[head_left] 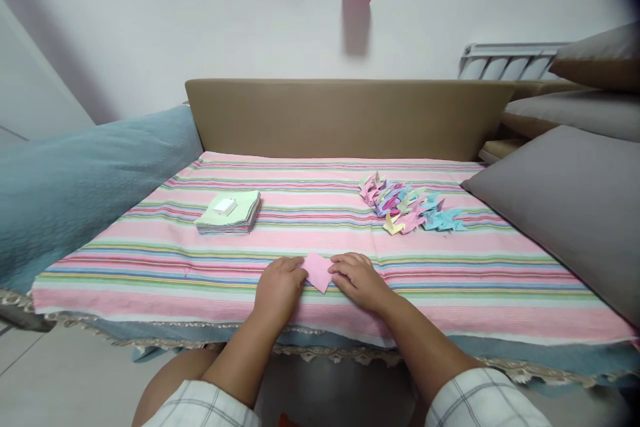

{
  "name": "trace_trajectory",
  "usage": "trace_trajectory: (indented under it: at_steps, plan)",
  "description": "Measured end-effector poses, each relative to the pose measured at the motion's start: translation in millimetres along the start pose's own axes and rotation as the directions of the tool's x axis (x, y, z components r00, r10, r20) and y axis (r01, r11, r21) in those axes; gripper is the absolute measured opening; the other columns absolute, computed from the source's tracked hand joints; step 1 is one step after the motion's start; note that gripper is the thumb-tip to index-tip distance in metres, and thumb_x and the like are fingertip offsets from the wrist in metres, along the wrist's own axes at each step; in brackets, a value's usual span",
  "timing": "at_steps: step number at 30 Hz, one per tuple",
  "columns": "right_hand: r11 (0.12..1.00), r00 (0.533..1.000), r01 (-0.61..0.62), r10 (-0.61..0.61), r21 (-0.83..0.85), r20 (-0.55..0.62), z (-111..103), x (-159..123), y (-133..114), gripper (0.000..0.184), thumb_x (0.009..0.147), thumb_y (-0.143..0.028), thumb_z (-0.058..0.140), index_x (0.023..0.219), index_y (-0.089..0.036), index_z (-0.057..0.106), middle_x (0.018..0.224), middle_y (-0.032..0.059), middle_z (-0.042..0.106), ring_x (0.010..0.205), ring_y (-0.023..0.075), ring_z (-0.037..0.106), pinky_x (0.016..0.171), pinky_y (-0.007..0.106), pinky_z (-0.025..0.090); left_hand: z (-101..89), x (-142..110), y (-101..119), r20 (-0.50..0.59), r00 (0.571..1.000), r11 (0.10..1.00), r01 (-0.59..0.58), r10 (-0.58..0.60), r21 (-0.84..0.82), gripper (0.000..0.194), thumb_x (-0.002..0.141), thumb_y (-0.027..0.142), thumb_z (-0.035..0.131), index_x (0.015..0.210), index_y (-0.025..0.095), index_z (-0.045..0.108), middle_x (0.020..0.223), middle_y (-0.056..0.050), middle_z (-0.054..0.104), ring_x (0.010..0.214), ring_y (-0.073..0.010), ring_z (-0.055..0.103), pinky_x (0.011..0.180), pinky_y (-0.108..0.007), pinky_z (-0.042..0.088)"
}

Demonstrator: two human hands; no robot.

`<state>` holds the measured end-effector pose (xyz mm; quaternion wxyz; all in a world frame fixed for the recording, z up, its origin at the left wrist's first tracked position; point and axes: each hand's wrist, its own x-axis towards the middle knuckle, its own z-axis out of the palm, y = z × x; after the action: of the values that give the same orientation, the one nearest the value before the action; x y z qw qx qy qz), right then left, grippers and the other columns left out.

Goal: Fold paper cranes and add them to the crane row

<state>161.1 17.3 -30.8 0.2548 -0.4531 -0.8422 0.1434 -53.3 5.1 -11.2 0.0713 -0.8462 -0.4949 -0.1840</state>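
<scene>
A small pink sheet of paper [318, 271] lies partly folded on the striped cloth [450, 293] near its front edge. My left hand [278, 285] presses on the paper's left side with fingers curled down. My right hand [356, 277] pinches the paper's right edge with bent fingers. Both hands rest on the cloth and touch the paper between them.
A stack of pastel paper squares [230, 213] with a small white object on top lies at the back left. A heap of folded paper cranes [407, 203] lies at the back right. Grey cushions [565, 207] are on the right, a blue blanket [75, 180] on the left.
</scene>
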Motion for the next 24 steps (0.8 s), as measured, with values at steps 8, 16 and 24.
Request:
trace_trajectory:
  at_steps: [8, 16, 24]
  plan:
    - [0.999, 0.999, -0.029, 0.028, -0.022, -0.042, 6.3, 1.8, -1.6, 0.021, 0.088, -0.031, 0.048, 0.1, -0.026, 0.065, 0.11, 0.0044, 0.062, 0.103, 0.0203, 0.051, 0.09, 0.039, 0.034, -8.0, -0.3, -0.3, 0.147, 0.963, 0.962, 0.246, -0.228, -0.12, 0.04, 0.071, 0.009, 0.047, 0.106, 0.019, 0.063, 0.116, -0.008, 0.062, 0.106, -0.0232, 0.056, 0.094, -0.037, 0.042]
    - [1.0, 0.997, -0.025, 0.025, -0.004, -0.072, 9.7, 1.9, -1.8, 0.018, 0.087, -0.029, 0.049, 0.096, -0.026, 0.065, 0.105, 0.0034, 0.063, 0.098, 0.0192, 0.052, 0.087, 0.036, 0.035, 2.4, 1.3, -4.0, 0.09, 0.961, 0.917, 0.278, -0.263, -0.287, 0.039, 0.07, 0.007, 0.047, 0.104, 0.02, 0.063, 0.118, -0.005, 0.062, 0.11, -0.0205, 0.055, 0.097, -0.035, 0.041]
    - [0.998, 0.995, -0.047, 0.044, -0.03, -0.087, 12.5, 3.3, -2.6, 0.017, 0.088, -0.028, 0.048, 0.093, -0.026, 0.064, 0.104, 0.0024, 0.064, 0.096, 0.019, 0.052, 0.086, 0.036, 0.035, 7.8, 6.6, 3.2, 0.056, 0.928, 0.872, 0.365, -0.368, -0.326, 0.028, 0.07, 0.008, 0.052, 0.092, 0.022, 0.061, 0.104, -0.003, 0.066, 0.1, -0.0207, 0.057, 0.089, -0.037, 0.043]
